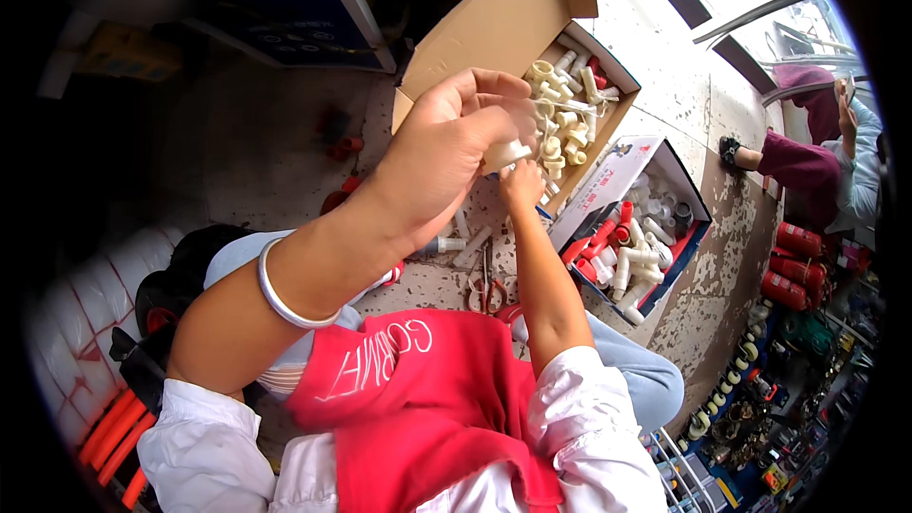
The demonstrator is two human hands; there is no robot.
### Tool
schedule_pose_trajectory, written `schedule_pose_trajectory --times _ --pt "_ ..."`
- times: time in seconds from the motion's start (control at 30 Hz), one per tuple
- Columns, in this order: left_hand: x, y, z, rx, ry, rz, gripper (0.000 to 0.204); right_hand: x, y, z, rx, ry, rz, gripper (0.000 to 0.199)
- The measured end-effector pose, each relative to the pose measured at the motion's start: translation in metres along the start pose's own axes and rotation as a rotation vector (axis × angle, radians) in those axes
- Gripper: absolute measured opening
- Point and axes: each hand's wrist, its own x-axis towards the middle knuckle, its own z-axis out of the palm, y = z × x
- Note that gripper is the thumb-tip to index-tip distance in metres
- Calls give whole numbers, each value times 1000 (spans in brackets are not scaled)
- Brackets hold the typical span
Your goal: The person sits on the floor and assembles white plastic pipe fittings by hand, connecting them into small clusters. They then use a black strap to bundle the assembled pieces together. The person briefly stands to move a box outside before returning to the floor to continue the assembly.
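My left hand [446,147] is raised in front of me, fingers curled around a small white plastic pipe fitting [506,153]. A silver bangle [281,295] circles that wrist. My right hand [522,182] comes up from below and pinches the same fitting at its lower end. Both hands meet above an open cardboard box [494,33] filled with several cream pipe fittings [562,119]. A red apron [418,399] covers my lap.
A second open box [608,185] holds white and red fittings [622,252] at the right. Red-handled scissors [486,290] and loose white pieces lie on the speckled floor. Another person [822,157] sits at far right. Shelves of small goods run along the lower right.
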Motion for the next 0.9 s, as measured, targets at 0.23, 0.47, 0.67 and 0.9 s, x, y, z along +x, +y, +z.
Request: schedule_pose_trajectory --times 0.23,0.47,0.67,0.9 --pt "11 -2 -12 291 -61 78 27 6 3 -18 590 -280 61 34" --pt "13 -26 -37 1551 -49 304 39 -64 -46 -193 1712 -142 -291 34" --pt "4 -18 -14 1214 -210 424 31 -83 -45 -239 1670 123 -330 17" --pt "3 -33 -13 1244 -206 441 30 -83 -35 -248 1901 -119 -201 17"
